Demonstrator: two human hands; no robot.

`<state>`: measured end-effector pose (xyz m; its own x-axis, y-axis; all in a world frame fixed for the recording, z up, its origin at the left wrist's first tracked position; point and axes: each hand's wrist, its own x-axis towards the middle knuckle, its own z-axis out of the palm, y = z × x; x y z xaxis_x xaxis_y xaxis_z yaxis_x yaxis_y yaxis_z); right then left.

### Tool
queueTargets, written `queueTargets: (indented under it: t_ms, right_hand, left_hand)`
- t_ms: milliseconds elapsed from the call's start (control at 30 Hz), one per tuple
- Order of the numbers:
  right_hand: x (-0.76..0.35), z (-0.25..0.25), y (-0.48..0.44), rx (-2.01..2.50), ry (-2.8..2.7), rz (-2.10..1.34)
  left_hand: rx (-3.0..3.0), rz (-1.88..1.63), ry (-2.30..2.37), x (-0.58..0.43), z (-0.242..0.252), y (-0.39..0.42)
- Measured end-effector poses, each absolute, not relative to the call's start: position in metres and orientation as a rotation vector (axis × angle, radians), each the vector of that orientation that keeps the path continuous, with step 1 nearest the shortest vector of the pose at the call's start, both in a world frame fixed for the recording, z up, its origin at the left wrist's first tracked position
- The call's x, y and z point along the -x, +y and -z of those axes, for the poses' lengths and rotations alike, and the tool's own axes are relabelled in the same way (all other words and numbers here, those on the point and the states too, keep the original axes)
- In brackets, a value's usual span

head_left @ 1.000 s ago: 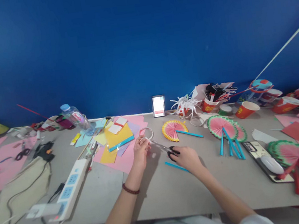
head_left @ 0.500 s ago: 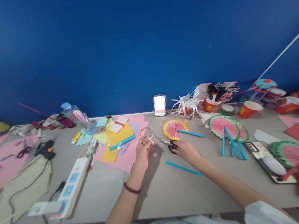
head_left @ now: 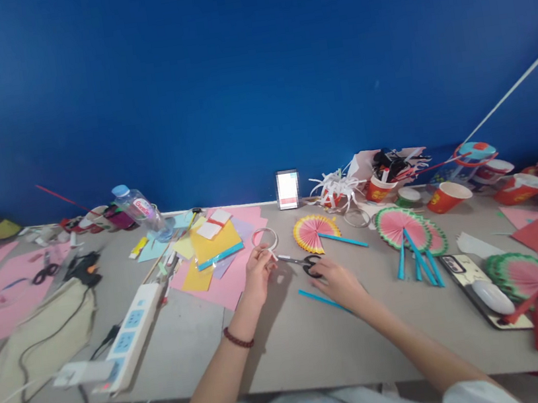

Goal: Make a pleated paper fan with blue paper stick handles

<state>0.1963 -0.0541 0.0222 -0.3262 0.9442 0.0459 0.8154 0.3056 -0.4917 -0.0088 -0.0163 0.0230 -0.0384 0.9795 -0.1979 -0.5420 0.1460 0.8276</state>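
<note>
My left hand (head_left: 259, 273) is closed on a roll of narrow white tape (head_left: 265, 231), whose ring stands up above the fingers. To its right, my right hand (head_left: 333, 280) is at the black handles of a pair of scissors (head_left: 300, 261), with the blades pointing left toward the tape. Whether the fingers still grip the handles is hard to tell. Below them a blue paper strip (head_left: 319, 298) lies partly behind my right hand. A pink pleated paper fan with a yellow edge (head_left: 314, 231) and a blue stick lies just beyond the scissors.
Coloured paper sheets (head_left: 214, 239), a plastic bottle (head_left: 142, 209) and a power strip (head_left: 132, 337) are on the left. Green-edged fans (head_left: 403, 228), paper cups (head_left: 448, 197) and a phone with a mouse (head_left: 493, 297) on it occupy the right. A lit screen (head_left: 288, 189) stands by the blue wall.
My right hand has shifted slightly down and right, and its fingers look looser around the scissors. The scissor blades now lie closer to level. My left hand has hardly moved.
</note>
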Motion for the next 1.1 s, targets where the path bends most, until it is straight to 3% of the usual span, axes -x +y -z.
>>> queueTargets:
  t_ms: [167,833,1100]
  right_hand:
    - [-0.189,-0.015,-0.078,1.455,-2.239,-0.807]
    - [-0.175,-0.013,-0.088,1.600,-2.082,-0.896]
    - [-0.167,-0.020,-0.073,1.378,-1.575,-1.248]
  left_hand:
    - [-0.627,-1.364,0.909,0.009,-0.022,-0.016]
    - [-0.666,-1.410,0.902,0.014,-0.027,-0.017]
    - [-0.733,-1.317,0.898,0.008,-0.025,-0.021]
